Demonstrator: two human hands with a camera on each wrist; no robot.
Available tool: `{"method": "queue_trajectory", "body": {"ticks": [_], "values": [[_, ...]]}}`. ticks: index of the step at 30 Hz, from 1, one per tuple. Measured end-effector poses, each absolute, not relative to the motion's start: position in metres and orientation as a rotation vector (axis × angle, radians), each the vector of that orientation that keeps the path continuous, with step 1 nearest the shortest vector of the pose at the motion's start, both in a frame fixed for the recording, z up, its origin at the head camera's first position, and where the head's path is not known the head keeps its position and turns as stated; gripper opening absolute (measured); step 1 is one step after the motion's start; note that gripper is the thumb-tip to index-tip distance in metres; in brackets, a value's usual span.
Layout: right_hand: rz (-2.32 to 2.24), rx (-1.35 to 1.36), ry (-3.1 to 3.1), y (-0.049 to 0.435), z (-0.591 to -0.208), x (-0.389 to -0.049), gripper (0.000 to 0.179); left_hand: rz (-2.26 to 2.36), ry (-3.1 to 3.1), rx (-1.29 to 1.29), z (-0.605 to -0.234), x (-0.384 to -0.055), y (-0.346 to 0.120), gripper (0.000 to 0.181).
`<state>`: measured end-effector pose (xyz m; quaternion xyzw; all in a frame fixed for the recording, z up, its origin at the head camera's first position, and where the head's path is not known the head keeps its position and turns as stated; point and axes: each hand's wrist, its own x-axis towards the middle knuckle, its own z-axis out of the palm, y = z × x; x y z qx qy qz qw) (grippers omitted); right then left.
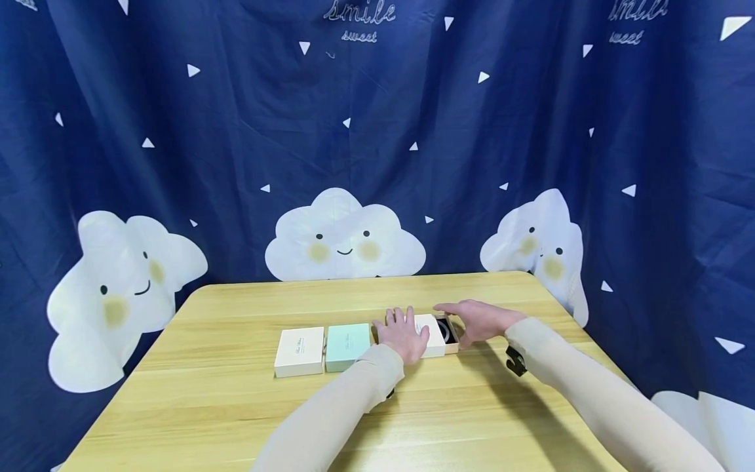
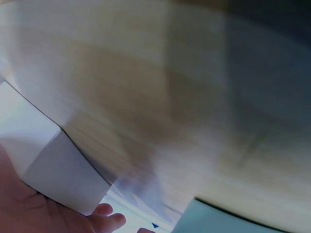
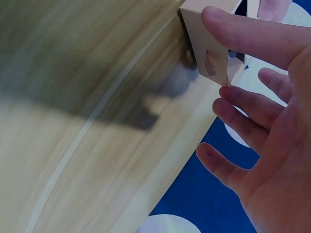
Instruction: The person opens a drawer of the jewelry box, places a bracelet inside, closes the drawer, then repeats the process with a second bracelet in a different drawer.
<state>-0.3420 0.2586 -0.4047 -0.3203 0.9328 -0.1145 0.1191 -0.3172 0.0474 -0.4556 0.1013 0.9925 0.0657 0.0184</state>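
A white slide-out box (image 1: pixel 434 334) lies toward the right of the table, its inner drawer (image 1: pixel 451 349) partly out on the right. Inside the drawer shows a dark lining with a round, pale ring-like item (image 1: pixel 444 330). My left hand (image 1: pixel 404 337) holds the white sleeve from its left part, fingers spread over it and covering much of its top. At the drawer's right end, my right hand (image 1: pixel 480 320) grips the drawer with thumb and index finger. Its other fingers are loosely bent below the drawer (image 3: pixel 206 46) in the right wrist view.
Left of my hands sit a mint-green box (image 1: pixel 348 347) and a closed white box (image 1: pixel 299 352), side by side with small lettering on their lids. All stand on a pale wooden table (image 1: pixel 236 406). Behind its far edge hangs a blue curtain (image 1: pixel 377 157) with clouds.
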Motion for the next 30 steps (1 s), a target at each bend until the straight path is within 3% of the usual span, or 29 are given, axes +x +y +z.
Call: {"method": "queue_trajectory", "body": {"ticks": [30], "values": [[-0.317, -0.989, 2.758, 0.237, -0.404, -0.341, 0.1, 0.175, 3.073, 0.311, -0.448, -0.314, 0.048, 0.073]]}}
